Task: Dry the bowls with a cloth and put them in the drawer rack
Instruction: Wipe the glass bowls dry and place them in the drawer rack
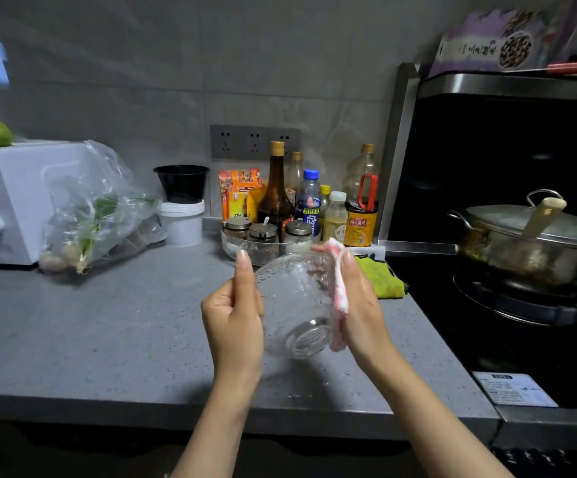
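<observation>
A clear patterned glass bowl [295, 305] is held above the grey countertop [107, 332], tilted with its base toward me. My left hand [233, 315] grips its left side, one finger lying along the rim. My right hand [361, 305] presses a pink and white cloth [338, 298] against the bowl's right outer wall. The cloth covers the palm side of that hand. No drawer rack is in view.
A tray of condiment jars and bottles [280, 232] stands just behind the bowl. A yellow-green rag [383, 277] lies beside the black stove [504, 322], which carries a lidded steel pot [535, 243]. A white appliance [7, 201] and a plastic bag of vegetables [97, 208] sit at the left.
</observation>
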### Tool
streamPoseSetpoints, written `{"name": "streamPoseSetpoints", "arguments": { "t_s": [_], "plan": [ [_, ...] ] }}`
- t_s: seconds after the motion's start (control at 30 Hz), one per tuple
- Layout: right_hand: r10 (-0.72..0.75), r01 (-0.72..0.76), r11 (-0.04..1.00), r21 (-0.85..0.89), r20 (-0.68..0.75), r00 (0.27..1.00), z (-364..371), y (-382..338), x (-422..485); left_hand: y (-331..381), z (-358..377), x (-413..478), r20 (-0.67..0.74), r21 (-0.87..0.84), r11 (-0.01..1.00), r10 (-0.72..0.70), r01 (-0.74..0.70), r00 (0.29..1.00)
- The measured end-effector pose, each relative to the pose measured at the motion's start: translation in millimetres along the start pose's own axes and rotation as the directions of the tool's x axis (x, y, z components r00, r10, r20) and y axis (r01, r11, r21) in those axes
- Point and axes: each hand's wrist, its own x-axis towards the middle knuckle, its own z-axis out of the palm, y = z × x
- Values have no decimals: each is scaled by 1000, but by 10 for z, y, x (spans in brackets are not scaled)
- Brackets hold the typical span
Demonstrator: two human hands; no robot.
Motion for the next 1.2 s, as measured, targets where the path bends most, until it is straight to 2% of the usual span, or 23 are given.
{"name": "streamPoseSetpoints", "arguments": {
  "t_s": [0.07,0.17,0.27,0.33,0.43,0.5,0.53,0.6,0.67,0.73,0.8,0.83,0.93,1.0,1.03,1.1,1.2],
  "plan": [
    [47,-47,999,-3,-5,999,-15,5,-2,-19,-29,11,-10,-43,999,-30,29,1000],
    [135,-137,986,98,23,991,-14,13,21,-70,-77,11,-21,-104,992,-69,66,997],
    [135,-131,980,148,-22,991,-8,56,27,-106,-92,14,-18,-114,989,-97,95,995],
    [114,-102,978,179,-56,992,-14,75,4,-100,-96,37,28,-51,992,-110,112,993],
    [-9,33,976,217,-111,994,-44,92,-19,-113,-118,110,216,267,962,-111,51,970],
    [-203,222,966,134,-140,969,-73,133,-4,-124,-130,123,324,383,920,-223,88,919],
    [-335,341,940,24,-138,932,-97,160,14,-123,-138,122,367,387,906,-320,169,873],
    [-569,550,809,-207,-43,821,-161,204,40,-75,-164,80,469,325,871,-487,368,737],
    [-681,657,663,-360,77,729,-228,211,28,3,-186,18,583,229,829,-537,510,610],
    [-722,716,532,-452,198,662,-277,211,1,37,-209,-30,630,115,758,-555,642,543],
    [-707,745,462,-481,308,637,-300,209,-31,-16,-242,-48,629,0,717,-542,697,558],
    [-678,739,488,-464,332,656,-306,201,-40,-23,-248,-64,614,-53,709,-532,703,583],
    [-524,588,742,-323,268,808,-285,80,3,-100,-260,-94,525,-157,747,-490,646,695],
    [-412,496,800,-338,290,864,-268,-21,77,-132,-245,-117,447,-138,822,-446,552,775],
    [-355,484,779,-398,356,864,-266,-64,108,-160,-234,-133,427,-118,853,-418,508,802],
    [-212,503,668,-549,508,835,-292,-101,121,-204,-224,-168,414,-129,878,-374,461,830],
    [-42,598,500,-627,672,739,-379,-71,49,-248,-238,-201,412,-191,883,-324,429,851]
  ]
}}
